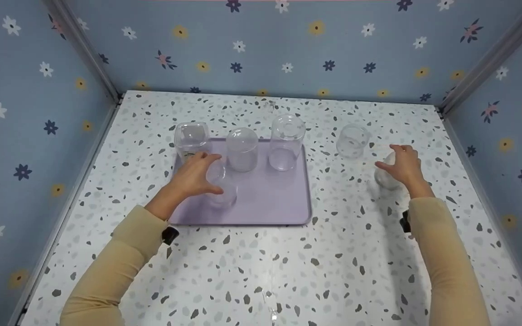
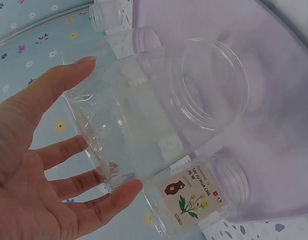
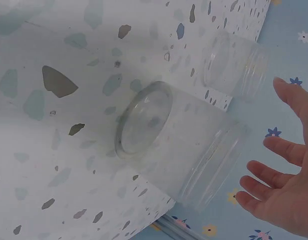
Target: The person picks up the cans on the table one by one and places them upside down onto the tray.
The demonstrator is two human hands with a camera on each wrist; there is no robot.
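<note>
On the lilac tray (image 1: 270,199), a clear wide-mouthed jar (image 2: 143,110) stands with its threaded mouth downward. My left hand (image 1: 193,176) straddles the upper end of that jar, thumb and fingers spread to either side; firm contact cannot be told. On the tabletop to the right, another clear jar (image 3: 179,145) stands mouth up. Just above its rim hovers my right hand (image 1: 403,167), its fingers (image 3: 284,150) spread and apart from the jar in the right wrist view. Behind the left hand is a squarish jar (image 2: 194,200) bearing a printed flower label.
A clear round jar (image 1: 243,151) and a taller clear jar (image 1: 287,145) stand toward the tray's back edge. Right of the tray, a smaller clear jar (image 1: 353,141) is on the speckled table (image 1: 261,267). Flowered panels (image 1: 288,50) enclose the back and sides.
</note>
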